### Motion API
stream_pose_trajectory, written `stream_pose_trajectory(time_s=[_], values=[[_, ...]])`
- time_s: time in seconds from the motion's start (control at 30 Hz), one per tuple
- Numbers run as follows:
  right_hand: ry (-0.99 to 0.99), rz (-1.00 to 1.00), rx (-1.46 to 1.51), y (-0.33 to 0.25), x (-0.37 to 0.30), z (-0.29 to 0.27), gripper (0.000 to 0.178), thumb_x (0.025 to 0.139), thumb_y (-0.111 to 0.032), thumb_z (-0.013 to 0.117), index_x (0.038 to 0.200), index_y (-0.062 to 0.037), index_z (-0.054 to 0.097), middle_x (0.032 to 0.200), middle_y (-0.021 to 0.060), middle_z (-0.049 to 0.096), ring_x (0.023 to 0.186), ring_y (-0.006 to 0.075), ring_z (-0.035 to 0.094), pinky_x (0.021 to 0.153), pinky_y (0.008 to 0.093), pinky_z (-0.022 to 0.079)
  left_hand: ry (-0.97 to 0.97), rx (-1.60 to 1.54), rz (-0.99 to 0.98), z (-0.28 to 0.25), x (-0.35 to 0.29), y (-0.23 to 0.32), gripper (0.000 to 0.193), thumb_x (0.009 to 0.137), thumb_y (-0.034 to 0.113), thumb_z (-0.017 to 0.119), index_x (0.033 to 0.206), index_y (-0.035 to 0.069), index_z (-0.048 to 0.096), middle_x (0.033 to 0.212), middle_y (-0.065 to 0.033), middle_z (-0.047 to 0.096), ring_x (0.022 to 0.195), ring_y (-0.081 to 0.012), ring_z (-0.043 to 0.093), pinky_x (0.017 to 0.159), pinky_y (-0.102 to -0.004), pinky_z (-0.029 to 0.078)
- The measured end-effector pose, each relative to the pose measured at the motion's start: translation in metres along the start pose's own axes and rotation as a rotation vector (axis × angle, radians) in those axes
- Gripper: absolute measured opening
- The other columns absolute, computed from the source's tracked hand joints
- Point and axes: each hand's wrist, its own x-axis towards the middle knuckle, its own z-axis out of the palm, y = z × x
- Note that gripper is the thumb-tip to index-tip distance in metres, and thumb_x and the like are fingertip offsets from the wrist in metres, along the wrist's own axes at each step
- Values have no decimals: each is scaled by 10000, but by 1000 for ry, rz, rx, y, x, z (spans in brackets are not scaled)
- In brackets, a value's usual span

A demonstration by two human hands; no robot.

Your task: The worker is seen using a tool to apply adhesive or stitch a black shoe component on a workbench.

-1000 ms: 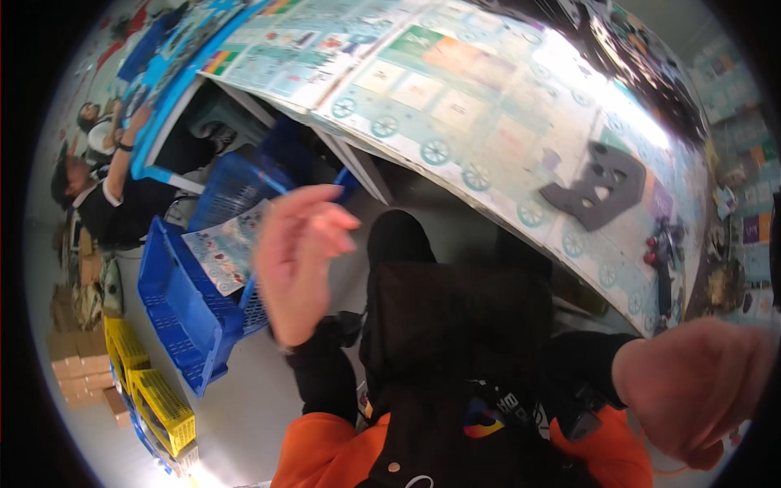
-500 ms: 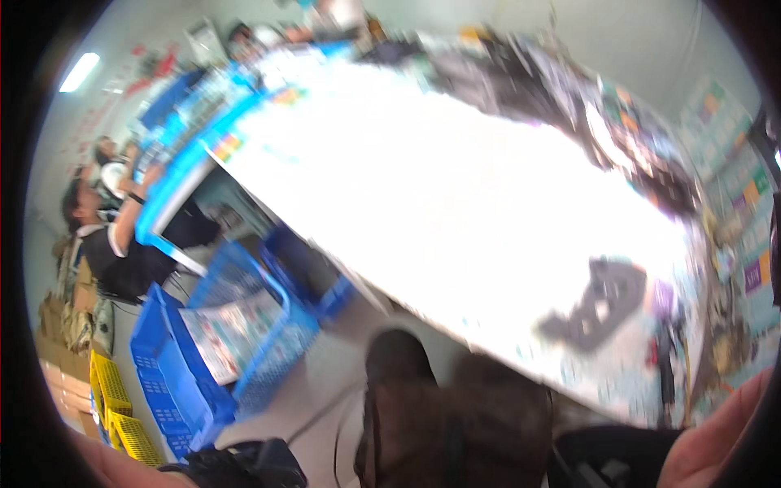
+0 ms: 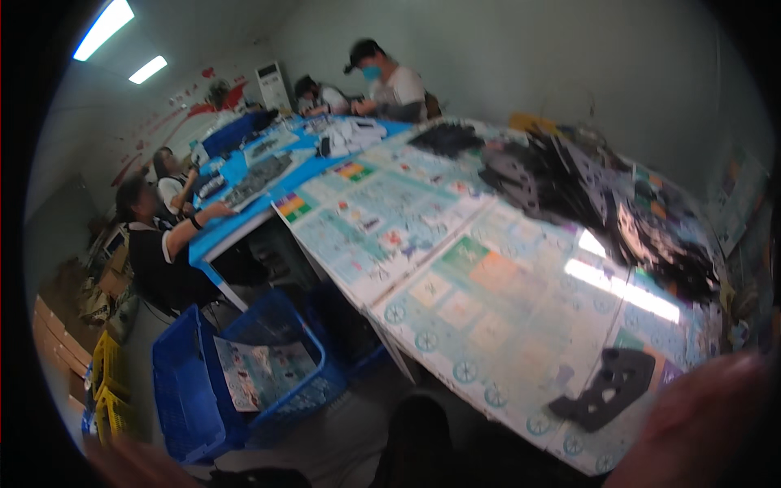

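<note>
At the lower right edge my right hand (image 3: 700,423) is a blurred shape, nearest to a flat dark grey cut-out piece (image 3: 614,387) with several holes. That piece lies on the near end of the table. My left hand (image 3: 134,465) shows only as a dim smear at the lower left edge, below the yellow baskets (image 3: 112,411). The fingers of both hands are too blurred to read. A long heap of similar dark cut-out pieces (image 3: 561,183) runs along the table's far side.
The table (image 3: 488,325) has a printed pale teal cover. Below its left edge stand blue plastic crates (image 3: 183,382), one holding a printed sheet (image 3: 268,370). Beyond, several people sit round a blue table (image 3: 224,236) with dark and white pieces on it. Cardboard boxes (image 3: 61,350) stand far left.
The view has tilted up, showing more of the room and less of my legs. The glare on the table has gone. My right hand now appears closer to the dark cut-out piece.
</note>
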Motion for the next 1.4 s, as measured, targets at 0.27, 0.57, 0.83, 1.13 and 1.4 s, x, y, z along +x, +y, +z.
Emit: stream_pose_trajectory(time_s=[0.27, 0.57, 0.83, 1.13, 1.4], values=[[-535, 946, 409, 61, -42, 39, 1010, 967, -456, 727, 1652, 54, 187, 1591, 259, 449, 1369, 355, 532, 1104, 441, 439, -498, -178, -242, -1, -9, -2, 601, 960, 609, 700, 970, 8, 728, 820, -107, 717, 602, -251, 685, 518, -315, 508], [-514, 1081, 132, 67, -19, 50, 203, 976, -101, 755, 1129, 30, 728, 991, 140, 748, 832, 137, 698, 711, 291, 533, -530, -740, -212, -4, -23, -36, 351, 1001, 299, 766, 915, -39, 725, 823, -169, 698, 649, -288, 687, 566, -403, 539], [-203, 705, -191, 63, -25, 68, 760, 877, 44, 757, 1577, -25, 470, 1544, 304, 458, 752, 129, 608, 615, 243, 468, -367, -795, 127, 4, -61, -32, 280, 912, 359, 847, 866, 100, 753, 802, -59, 701, 654, -237, 672, 569, -321, 542], [289, 298, -432, 108, -40, 70, 787, 1113, -545, 406, 1697, -57, 208, 1746, 254, 174, 1578, 364, 287, 1255, 526, 298, -360, -808, 102, 10, -48, -24, 258, 955, 261, 799, 852, 33, 739, 803, -124, 696, 650, -265, 674, 545, -343, 527], [-454, 154, -910, 85, -69, 33, 592, 1082, -460, 446, 1414, 7, 595, 1486, 267, 536, 1411, 364, 522, 1106, 583, 450, -353, -1043, 168, 12, -45, -41, 254, 989, 185, 761, 841, -19, 728, 804, -175, 693, 647, -286, 676, 527, -361, 516]])
